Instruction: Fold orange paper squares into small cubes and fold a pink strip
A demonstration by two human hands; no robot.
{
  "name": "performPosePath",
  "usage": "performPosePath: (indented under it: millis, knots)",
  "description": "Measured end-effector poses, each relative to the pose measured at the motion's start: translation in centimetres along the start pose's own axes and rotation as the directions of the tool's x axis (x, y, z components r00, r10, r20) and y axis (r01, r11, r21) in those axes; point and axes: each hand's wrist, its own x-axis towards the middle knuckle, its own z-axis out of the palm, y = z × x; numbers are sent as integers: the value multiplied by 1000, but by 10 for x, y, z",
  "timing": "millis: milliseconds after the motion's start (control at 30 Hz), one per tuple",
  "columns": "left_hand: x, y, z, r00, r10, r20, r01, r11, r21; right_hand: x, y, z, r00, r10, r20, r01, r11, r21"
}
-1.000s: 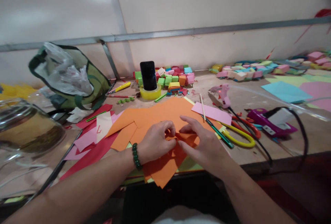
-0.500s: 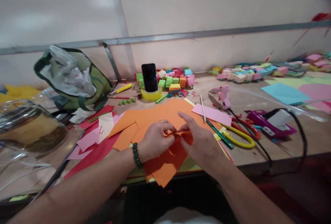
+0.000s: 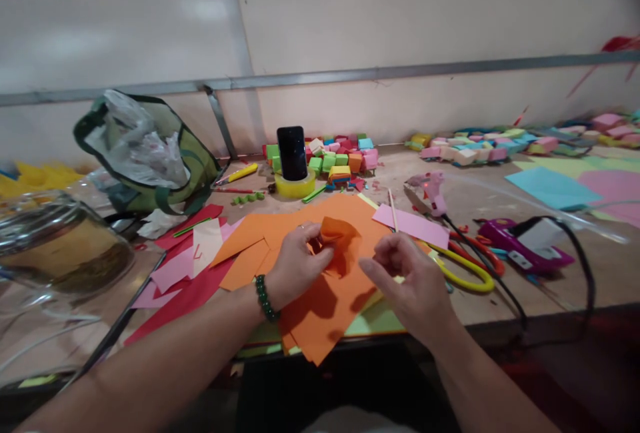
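My left hand [image 3: 299, 263], with a green bead bracelet at the wrist, pinches a small folded orange paper piece [image 3: 343, 243] between thumb and fingers. The piece is curled and stands above larger orange sheets [image 3: 313, 316] spread on the table. To the right of it, my right hand [image 3: 413, 283] is apart from the paper. Its fingers are curled, its thumb stands off toward the left, and nothing shows between them. Part of the scissors with yellow handles [image 3: 470, 281] lies behind my right hand, beside a pink paper strip [image 3: 415, 225].
A phone [image 3: 292, 153] stands in a yellow tape roll [image 3: 295, 186], near colourful paper blocks [image 3: 340, 161]. To the right lie a pink glue gun [image 3: 434, 193] and a purple device [image 3: 527, 246]. A green bag [image 3: 195, 166] and a glass jar [image 3: 65, 246] are at the left.
My right hand has let go of the orange piece and moved right and slightly down. The piece has turned upright in my left hand. The view has shifted slightly.
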Motion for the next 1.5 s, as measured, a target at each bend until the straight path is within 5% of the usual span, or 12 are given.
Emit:
performPosePath:
  millis: [133, 333, 500, 700, 933, 1167, 1367, 1500]
  knots:
    - [-4, 2, 3, 999, 40, 8, -40, 999, 1, 1, -1, 9, 995, 64, 79, -58, 996, -73]
    - [-7, 2, 6, 993, 105, 51, -106, 994, 18, 9, 1, 9, 999, -43, 28, 48, 971, -234]
    - [-10, 4, 7, 986, 126, 105, -130, 991, 30, 15, 6, 6, 997, -13, 78, 17, 998, -55]
    - [-10, 5, 6, 984, 118, 131, -124, 991, 45, 14, 7, 3, 998, -34, -46, 32, 999, -28]
    - [-7, 5, 6, 993, 99, 57, -102, 994, 50, 6, 7, 2, 992, 67, 104, -64, 997, -30]
    - [-6, 0, 7, 990, 66, 123, -60, 997, -53, 2, 8, 8, 993, -22, 119, 22, 1000, -3]
    - [-5, 0, 6, 988, 57, 147, -57, 998, -2, 1, 2, 1, 960, 92, 264, -135, 979, 152]
    - [-5, -1, 7, 986, 60, 155, -64, 998, 25, 1, 1, -9, 919, 7, 395, -71, 986, 149]
